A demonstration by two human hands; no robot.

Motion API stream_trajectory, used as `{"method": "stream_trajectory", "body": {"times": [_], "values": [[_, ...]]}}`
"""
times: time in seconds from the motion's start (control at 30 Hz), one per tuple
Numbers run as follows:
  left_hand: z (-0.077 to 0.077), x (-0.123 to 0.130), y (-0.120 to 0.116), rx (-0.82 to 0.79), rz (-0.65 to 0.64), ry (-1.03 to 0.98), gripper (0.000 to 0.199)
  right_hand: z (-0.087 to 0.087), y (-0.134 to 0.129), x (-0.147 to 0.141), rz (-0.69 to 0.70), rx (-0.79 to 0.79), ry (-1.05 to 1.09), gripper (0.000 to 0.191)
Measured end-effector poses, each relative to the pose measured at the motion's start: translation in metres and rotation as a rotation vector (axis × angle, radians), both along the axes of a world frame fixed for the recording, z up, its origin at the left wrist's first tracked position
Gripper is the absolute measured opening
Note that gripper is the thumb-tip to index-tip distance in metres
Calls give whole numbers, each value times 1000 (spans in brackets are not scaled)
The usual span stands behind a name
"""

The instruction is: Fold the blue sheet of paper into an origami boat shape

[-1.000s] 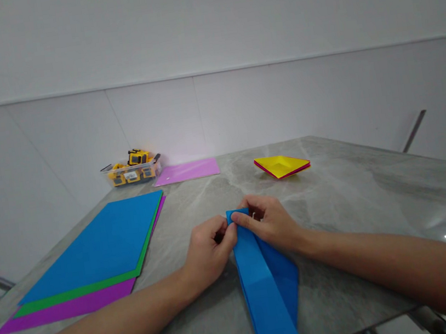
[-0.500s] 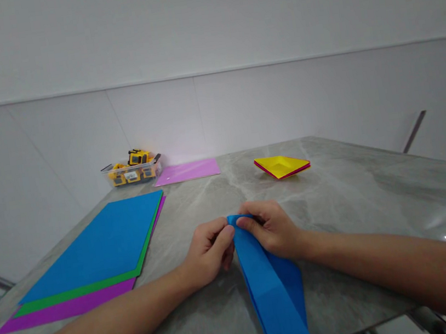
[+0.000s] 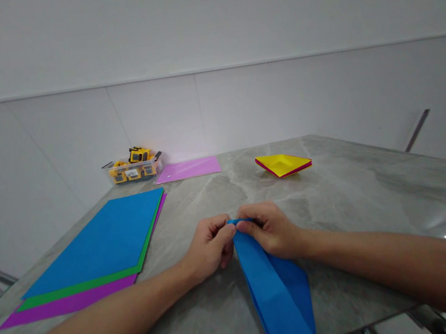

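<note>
Near side of table [image 3: 370,212]: left hand [image 3: 213,247] and right hand [image 3: 271,232] both pinch the far end of the folded blue paper [image 3: 275,295], thumbs uppermost. Aligned edges and even thumb pressure should keep folds crisp.

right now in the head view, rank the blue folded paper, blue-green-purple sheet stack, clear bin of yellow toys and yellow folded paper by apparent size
1. Sheet stack and blue folded paper: too close to rank; the latter is nearer and runs out of frame
2. Clear bin
3. Yellow folded paper
</note>
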State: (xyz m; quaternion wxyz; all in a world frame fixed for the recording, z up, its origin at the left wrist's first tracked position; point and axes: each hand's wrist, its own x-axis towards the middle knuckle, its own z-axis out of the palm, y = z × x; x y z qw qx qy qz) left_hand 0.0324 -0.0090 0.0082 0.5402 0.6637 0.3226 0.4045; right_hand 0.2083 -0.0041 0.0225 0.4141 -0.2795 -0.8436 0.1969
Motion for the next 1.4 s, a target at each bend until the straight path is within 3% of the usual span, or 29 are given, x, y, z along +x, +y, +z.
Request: {"method": "stream_trajectory", "body": {"times": [0.1,0.2,0.33,0.5,0.67,0.97,1.2,1.4], "values": [[-2,-3,1,-52,-85,-20,40,0,-2,0,82,-43,-14,32],[-3,-5,1,18,-109,38,44,0,-1,-1,86,-61,-19,33],[-2,-5,0,177,10,109,45,1,1,-2,35,-19,-12,34],[-1,-1,-1,246,132,126,49,1,2,-4,7,46,-30,35],[0,3,1,101,112,66,49,-2,3,-3,-64,71,-20,34],[2,-1,1,-74,-74,-20,45,-3,1,-2,-109,127,15,34],[5,1,-2,-31,-12,32,50,-5,5,-2,-83,145,66,34],[3,1,-5,-105,-196,55,50,-4,2,-1,-91,153,127,32]]}}
